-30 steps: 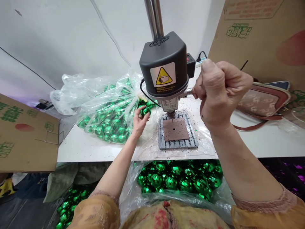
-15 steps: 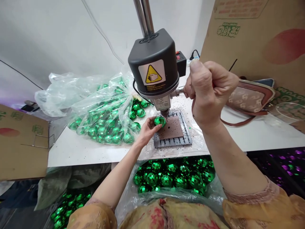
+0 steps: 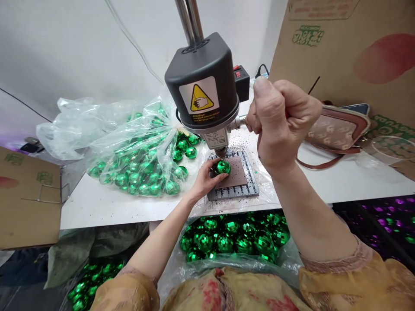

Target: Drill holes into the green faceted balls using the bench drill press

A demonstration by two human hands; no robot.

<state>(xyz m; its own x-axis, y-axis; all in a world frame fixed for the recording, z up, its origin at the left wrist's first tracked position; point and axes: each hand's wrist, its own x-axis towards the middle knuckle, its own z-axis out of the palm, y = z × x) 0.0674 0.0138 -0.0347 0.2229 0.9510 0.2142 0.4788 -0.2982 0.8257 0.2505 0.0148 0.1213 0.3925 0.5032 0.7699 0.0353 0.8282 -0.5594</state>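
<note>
- Observed left hand (image 3: 205,179) grasping a green faceted ball (image 3: 223,167), with thumb at the near side and fingers at the far side; judged a side grip, steadying a round surface and leaving the top open to the chuck (image 3: 221,152).
- Found ball over the brown pad (image 3: 238,175), directly below the chuck of the drill press (image 3: 201,86); cannot tell contact with the metal above.
- Observed right hand (image 3: 277,125) clenched around the lever (image 3: 240,122) at the right side of the press, with the far end hidden in the fist; judged apt for governing height one-handed, sparing the left for the ball.
- Noted pad laid flat on the slotted base plate (image 3: 253,188), near the front edge of the worktop (image 3: 97,209); probably a buffer for the plate.
- Noted clear plastic bag (image 3: 74,129) of green balls toward the worktop's left end, with loose balls (image 3: 191,152) at the side facing the press; presumably oriented for a short left reach.
- Noted more green balls (image 3: 225,242) in plastic below the front edge, close to the body.
- Noted handbag (image 3: 339,129) toward the right end, well apart from the press, likely for clearance.
</note>
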